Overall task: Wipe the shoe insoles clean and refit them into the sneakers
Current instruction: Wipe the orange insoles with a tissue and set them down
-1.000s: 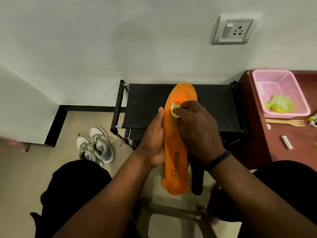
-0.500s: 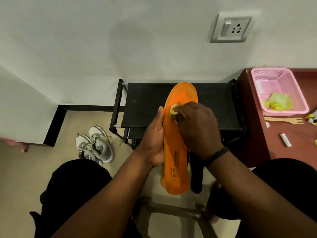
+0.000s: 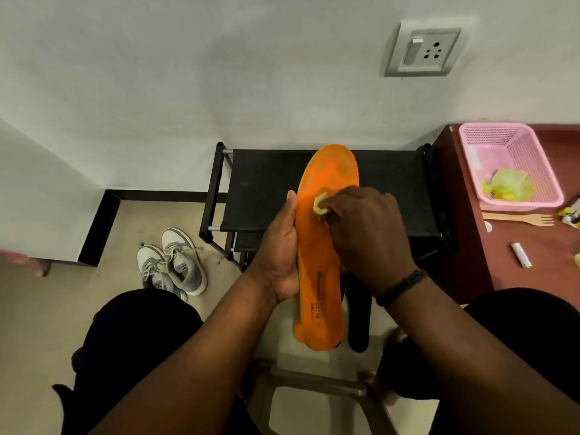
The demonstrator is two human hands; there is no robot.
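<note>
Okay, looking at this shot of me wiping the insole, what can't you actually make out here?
Head view only:
- Yellow wipe: mostly hidden under the right hand.
- Print on the orange insole: too small to read.
- Dark insole: largely behind the orange one.
- Left hand fingers: behind the insole.

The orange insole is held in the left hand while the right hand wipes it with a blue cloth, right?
Not quite: the head view shows the cloth is pale yellow-green, not blue. The left hand does hold the orange insole while the right hand wipes it.
</note>
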